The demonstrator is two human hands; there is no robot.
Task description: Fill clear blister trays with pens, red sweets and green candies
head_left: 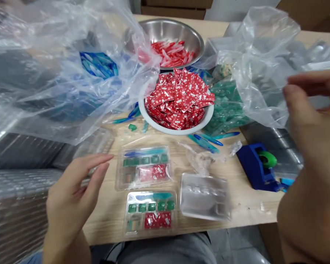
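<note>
My left hand [78, 190] is raised left of two filled clear trays, thumb and forefinger a little apart, nothing between them. On the right, my right hand [313, 110] hangs near a crumpled clear bag [260, 69], its fingers curled, and what they hold, if anything, cannot be made out. The upper tray [145, 167] and lower tray [151, 212] each carry a blue-teal pen-like piece, several green blocks and a red patterned packet. Beside them lies an empty-looking clear tray [205, 197]. A white bowl [177, 130] holds many red packets.
A steel bowl [196, 35] of red and pink pieces stands behind. Large plastic bags [71, 99] with blue pieces fill the left. A blue tape dispenser [253, 167] and green bag [228, 106] are at right. Stacked clear trays [19, 205] line the left edge.
</note>
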